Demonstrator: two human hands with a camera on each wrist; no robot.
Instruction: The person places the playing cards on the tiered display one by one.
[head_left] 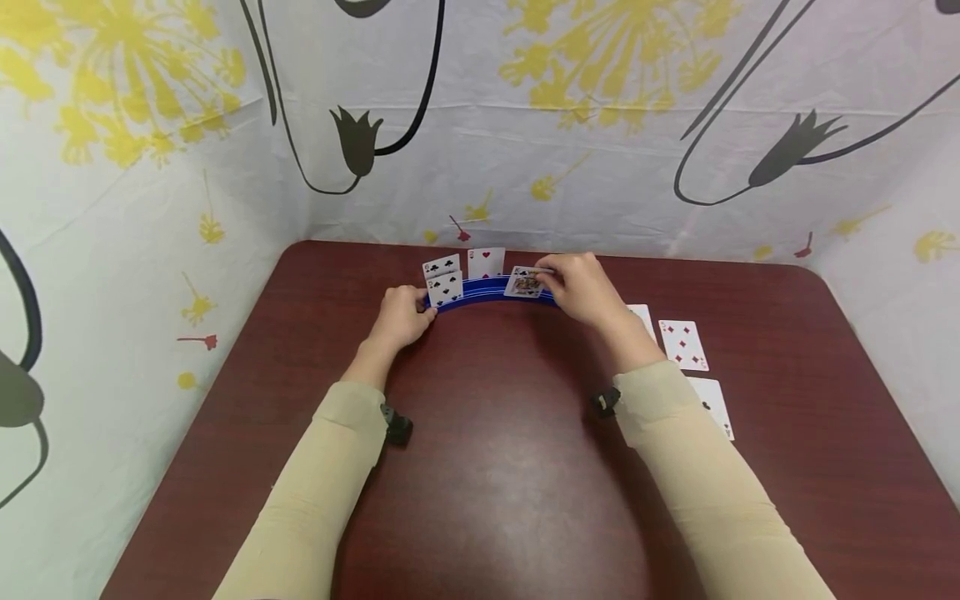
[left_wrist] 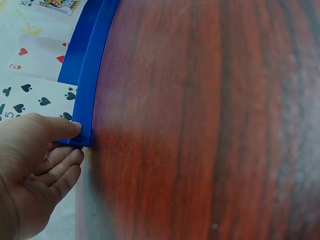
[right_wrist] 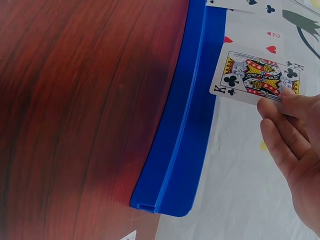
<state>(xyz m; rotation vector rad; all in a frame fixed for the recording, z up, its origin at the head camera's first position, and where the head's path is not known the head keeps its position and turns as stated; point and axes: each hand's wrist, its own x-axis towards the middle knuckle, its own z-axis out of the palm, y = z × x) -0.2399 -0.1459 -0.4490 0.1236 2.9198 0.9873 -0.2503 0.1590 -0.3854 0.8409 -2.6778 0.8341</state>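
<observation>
A blue curved card holder [head_left: 483,289] lies toward the table's far edge. My left hand [head_left: 401,317] grips its left end, the thumb [left_wrist: 70,127] on the front strip and the fingers beyond the end. Standing in the holder near that hand are a five of spades [head_left: 446,289], a six of clubs [head_left: 441,266] partly covered by it, and a two of hearts [head_left: 486,262]. With thumb and fingers, my right hand [head_left: 588,287] pinches a king of clubs [right_wrist: 260,75] by its upper edge. Its lower edge overlaps the holder's back part in the right wrist view, short of the groove.
On the table to the right lie a diamonds card [head_left: 682,346], a black-suited card [head_left: 712,407] and another card [head_left: 643,321] mostly hidden by my right forearm. A patterned cloth [head_left: 450,183] hangs behind the table's far edge and along both sides.
</observation>
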